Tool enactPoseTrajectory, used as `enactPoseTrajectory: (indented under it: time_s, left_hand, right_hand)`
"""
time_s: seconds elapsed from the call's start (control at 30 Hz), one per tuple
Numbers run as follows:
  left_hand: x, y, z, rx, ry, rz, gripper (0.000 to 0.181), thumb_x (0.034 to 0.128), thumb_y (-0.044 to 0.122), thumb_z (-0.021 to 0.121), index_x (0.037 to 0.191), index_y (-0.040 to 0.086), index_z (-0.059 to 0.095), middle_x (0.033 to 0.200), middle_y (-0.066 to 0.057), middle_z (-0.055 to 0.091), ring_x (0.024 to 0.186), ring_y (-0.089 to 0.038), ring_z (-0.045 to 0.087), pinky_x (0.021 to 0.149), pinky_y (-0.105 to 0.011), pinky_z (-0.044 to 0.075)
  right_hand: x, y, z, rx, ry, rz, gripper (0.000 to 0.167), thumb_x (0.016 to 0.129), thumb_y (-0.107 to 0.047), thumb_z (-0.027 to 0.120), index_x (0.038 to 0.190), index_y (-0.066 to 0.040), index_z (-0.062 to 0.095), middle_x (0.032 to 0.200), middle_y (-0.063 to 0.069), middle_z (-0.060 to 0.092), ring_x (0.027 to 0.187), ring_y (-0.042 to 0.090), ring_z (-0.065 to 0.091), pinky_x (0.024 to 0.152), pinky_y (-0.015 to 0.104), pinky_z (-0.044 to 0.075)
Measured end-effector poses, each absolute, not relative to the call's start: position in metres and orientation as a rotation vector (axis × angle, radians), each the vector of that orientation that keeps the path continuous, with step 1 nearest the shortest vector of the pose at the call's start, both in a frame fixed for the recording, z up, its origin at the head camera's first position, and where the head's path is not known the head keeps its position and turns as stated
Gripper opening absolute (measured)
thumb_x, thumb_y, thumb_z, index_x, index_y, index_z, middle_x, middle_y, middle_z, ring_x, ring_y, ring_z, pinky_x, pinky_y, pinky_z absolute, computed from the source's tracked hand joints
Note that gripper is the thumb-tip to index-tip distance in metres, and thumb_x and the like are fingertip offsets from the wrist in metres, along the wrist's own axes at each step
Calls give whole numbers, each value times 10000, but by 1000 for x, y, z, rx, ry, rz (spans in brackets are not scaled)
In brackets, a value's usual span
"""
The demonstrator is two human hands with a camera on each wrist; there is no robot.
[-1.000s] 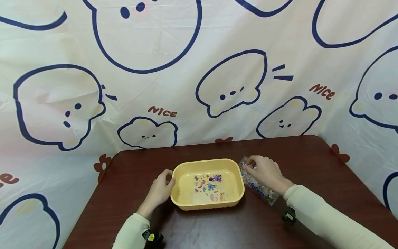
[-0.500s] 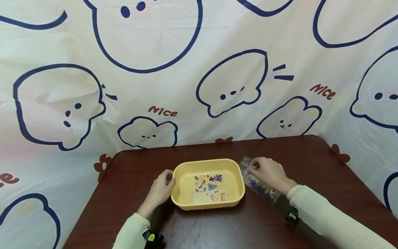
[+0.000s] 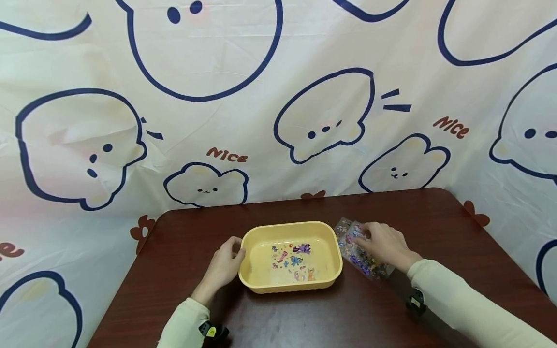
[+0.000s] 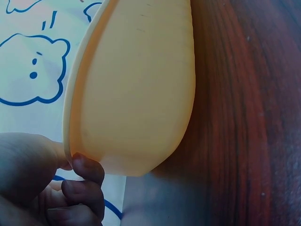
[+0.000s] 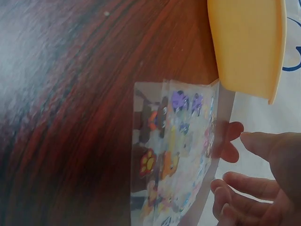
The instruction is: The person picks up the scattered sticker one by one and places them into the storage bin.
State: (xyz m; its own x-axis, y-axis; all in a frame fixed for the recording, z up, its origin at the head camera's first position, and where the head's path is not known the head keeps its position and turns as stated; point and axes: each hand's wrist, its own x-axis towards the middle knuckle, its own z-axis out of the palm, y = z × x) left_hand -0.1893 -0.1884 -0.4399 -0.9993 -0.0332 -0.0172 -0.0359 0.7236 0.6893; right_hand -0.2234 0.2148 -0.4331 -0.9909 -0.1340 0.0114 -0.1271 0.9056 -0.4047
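A yellow basin (image 3: 290, 287) sits on the table, a sheet with small colourful pictures (image 3: 296, 262) on its floor. At the basin's left end my left hand (image 3: 223, 265) pinches the rim between thumb and forefinger; the left wrist view shows the fingers (image 4: 88, 168) at the rim. Right of the basin lie transparent sticker sheets (image 3: 363, 258), fanned slightly apart. Over their upper part is my right hand (image 3: 386, 244), fingers bent. In the right wrist view its thumb and fingertips stand apart, the fingertips (image 5: 220, 186) at the edge of the sheets (image 5: 181, 150); exact contact is unclear.
The dark red-brown table (image 3: 196, 232) has rounded far corners. Behind and beside it hangs a pale cloth (image 3: 243, 121) printed with blue outlines. A black wrist device (image 3: 416, 300) hangs under the right forearm, another (image 3: 213, 331) by the left.
My right hand has moved a little to the right and down, and an upper sheet has shifted right, showing another beneath it. The left hand and basin have stayed in place.
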Motion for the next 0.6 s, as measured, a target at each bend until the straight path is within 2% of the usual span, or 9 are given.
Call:
enactPoseTrajectory:
  time_s: [0.07, 0.27, 0.4, 0.6]
  left_hand:
    - [-189, -189, -440, -60, 2915, 1161, 256, 993, 173, 576, 1222, 62, 599, 927, -112, 742, 795, -171, 683, 662, -305, 502]
    - [-189, -189, -441, -63, 2916, 1163, 250, 993, 174, 577, 1219, 71, 600, 911, -106, 745, 780, -163, 675, 660, -303, 496]
    - [-190, -189, -441, -60, 2916, 1162, 251, 991, 174, 577, 1219, 70, 599, 886, -100, 746, 757, -154, 664, 654, -300, 490]
    - [-190, -189, -441, -58, 2912, 1171, 256, 992, 173, 574, 1220, 60, 596, 894, -107, 743, 755, -157, 664, 648, -298, 491]
  right_hand:
    - [-224, 216, -434, -214, 3059, -633, 492, 937, -391, 700, 1209, 17, 677, 937, 107, 715, 634, 140, 550, 490, 277, 423]
    - [-225, 221, -437, -185, 3052, -618, 510, 932, -407, 699, 1189, 33, 672, 835, 79, 675, 611, 154, 532, 486, 287, 397]
    - [-227, 225, -439, -155, 3039, -604, 543, 928, -425, 701, 1207, 39, 661, 851, 80, 684, 622, 161, 539, 488, 288, 409]
    - [-230, 232, -441, -128, 3028, -583, 552, 922, -487, 690, 1154, 14, 686, 786, 48, 654, 616, 158, 541, 487, 290, 404]
